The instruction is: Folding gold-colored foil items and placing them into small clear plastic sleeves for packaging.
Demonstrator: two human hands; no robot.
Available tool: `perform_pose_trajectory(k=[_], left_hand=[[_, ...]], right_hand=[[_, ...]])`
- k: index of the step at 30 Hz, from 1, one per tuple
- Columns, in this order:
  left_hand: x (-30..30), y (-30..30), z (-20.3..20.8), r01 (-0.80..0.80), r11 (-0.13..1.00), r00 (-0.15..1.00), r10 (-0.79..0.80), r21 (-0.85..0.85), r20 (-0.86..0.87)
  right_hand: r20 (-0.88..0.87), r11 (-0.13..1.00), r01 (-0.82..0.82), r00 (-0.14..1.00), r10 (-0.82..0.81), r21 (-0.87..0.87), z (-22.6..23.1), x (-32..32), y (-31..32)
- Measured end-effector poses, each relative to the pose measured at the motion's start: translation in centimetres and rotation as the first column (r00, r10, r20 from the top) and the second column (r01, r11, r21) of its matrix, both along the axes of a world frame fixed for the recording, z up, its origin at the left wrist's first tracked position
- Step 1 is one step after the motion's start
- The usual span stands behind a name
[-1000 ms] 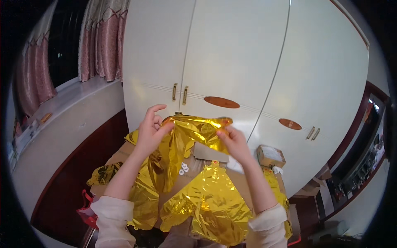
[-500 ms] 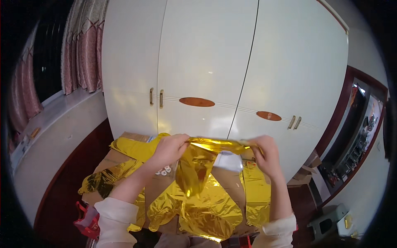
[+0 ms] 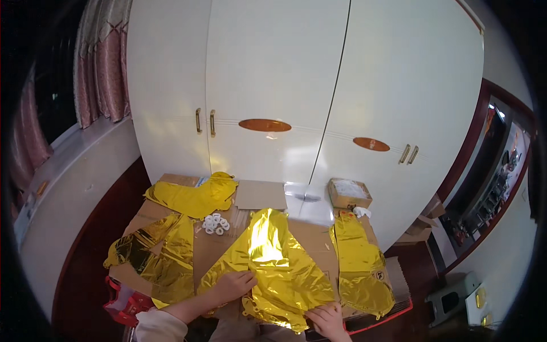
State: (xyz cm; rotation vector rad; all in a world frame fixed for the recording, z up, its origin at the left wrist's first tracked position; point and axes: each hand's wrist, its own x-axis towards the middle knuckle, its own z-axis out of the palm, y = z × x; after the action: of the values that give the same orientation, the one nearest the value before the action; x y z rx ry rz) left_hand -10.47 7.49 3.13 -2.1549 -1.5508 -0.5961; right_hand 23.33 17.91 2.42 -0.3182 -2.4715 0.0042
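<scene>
In the middle of the cardboard-covered table lies a flat, uninflated gold foil balloon (image 3: 285, 279), spread out and creased, with its rounded end pointing away from me and small tabs along its near edge. My left hand (image 3: 235, 286) has its fingers closed at the left of the balloon's lower half. At the near right corner, my right hand (image 3: 327, 319) grips the foil edge, its thumb partly hidden. Other flat gold foil balloons lie around it: one left (image 3: 176, 256), one far left (image 3: 199, 194) and one right (image 3: 362, 268).
A cluster of small white rings (image 3: 215, 224) sits behind my left hand. Farther back are a grey cardboard piece (image 3: 261, 195), a shiny white sheet (image 3: 307, 208) and a small carton (image 3: 348, 194). White wardrobe doors (image 3: 273, 68) rise behind the table; a red bag (image 3: 122, 302) hangs at its left.
Both hands have come down and toward me from above the table. The foil stretched between them now lies flat in the middle. My view has tilted slightly.
</scene>
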Motion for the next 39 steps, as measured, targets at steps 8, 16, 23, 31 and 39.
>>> perform_pose_trajectory(k=[8, 16, 23, 31, 39], left_hand=[[0.4, 1.3, -0.8, -0.002, 1.0, 0.999, 0.001, -0.03, -0.035], [-0.2, 1.3, -0.7, -0.103, 0.991, 0.995, 0.1, -0.083, -0.029], [-0.3, 3.2, -0.6, -0.122, 0.974, 0.974, 0.154, -0.189, 0.165], [-0.9, 6.0, -2.5, -0.074, 0.928, 0.99, 0.112, -0.365, 0.083], [-1.3, 5.8, -3.8, -0.059, 0.887, 0.976, 0.147, -0.459, 0.159]], right_hand=[[0.027, 0.998, 0.062, 0.998, -0.061, -0.032, -2.0, 0.6, -1.2], [0.095, 0.995, 0.067, 0.994, -0.06, -0.07, -2.0, -0.2, -1.6], [0.08, 0.997, 0.066, 0.995, -0.062, -0.045, -3.0, -0.7, -1.5], [0.114, 0.994, 0.094, 0.988, -0.1, 0.055, -0.2, -0.9, -2.0], [0.065, 0.984, 0.138, 0.987, -0.146, 0.108, 0.6, -1.3, -2.4]])
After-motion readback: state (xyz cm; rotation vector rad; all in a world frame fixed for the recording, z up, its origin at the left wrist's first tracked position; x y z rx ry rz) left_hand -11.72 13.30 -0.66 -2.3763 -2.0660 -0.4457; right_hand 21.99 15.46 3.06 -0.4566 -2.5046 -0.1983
